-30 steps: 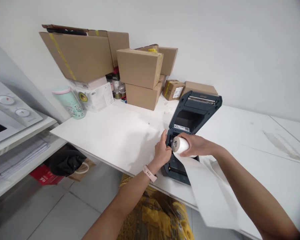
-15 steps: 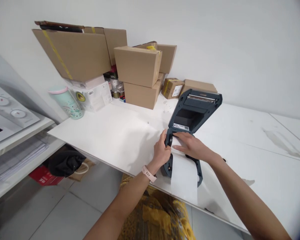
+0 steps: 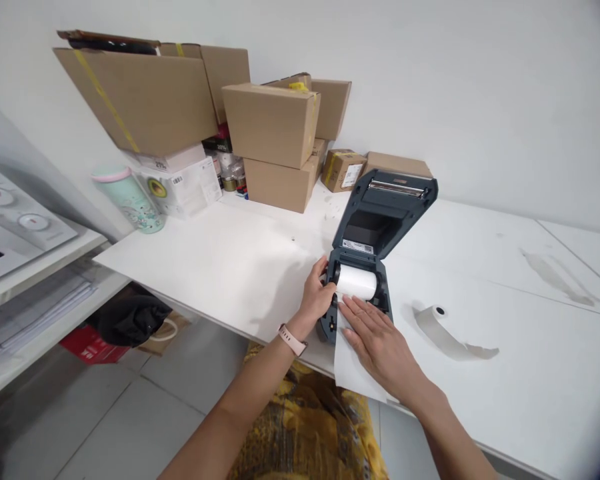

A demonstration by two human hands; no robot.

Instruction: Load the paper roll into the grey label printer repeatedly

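Note:
A dark label printer [image 3: 386, 207] stands on the table near its front edge, lid raised. Inside lies a white paper roll [image 3: 357, 282], its loose paper strip [image 3: 355, 370] running forward over the front of the printer and past the table edge. Fingers wrapped round the printer's left side, my left hand [image 3: 317, 292] grips its body, the thumb at the roll's left end. My right hand [image 3: 373, 337] lies flat on the paper strip just in front of the roll, fingers stretched out.
A small, partly unrolled paper roll [image 3: 440, 327] lies to the right of the printer on the white table [image 3: 230, 267]. Cardboard boxes [image 3: 273, 127], a white box [image 3: 185, 190] and a mint tumbler [image 3: 133, 200] stand at the back. On the left is a white appliance [image 3: 25, 213] with dials.
My right hand has slid from the back of the roll toward me onto the paper strip, uncovering the roll. The small paper roll on the right now shows. My left hand keeps its grip.

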